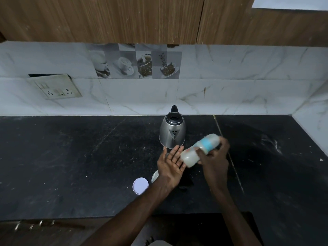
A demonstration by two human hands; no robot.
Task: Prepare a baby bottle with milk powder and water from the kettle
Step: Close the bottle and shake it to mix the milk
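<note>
My right hand [213,157] grips a baby bottle [199,150] with a blue collar and a clear cap, tilted on its side and blurred; whitish liquid shows in its lower part. The bottle's base points at the palm of my left hand [171,163], which is held open, palm up, fingers straight. Just behind the hands a steel kettle [172,133] with a black handle stands upright on the black counter [71,166], its lid open. Under my left wrist, part of a round container [154,176] shows. A pale round lid [140,185] lies flat to its left.
A marble-tiled wall with a socket plate [55,87] runs behind the counter, and wooden cabinets [106,18] hang above it. The wall turns forward at the right corner. White powder streaks [276,144] mark the counter at right. A drawer handle [35,225] sits below the front edge.
</note>
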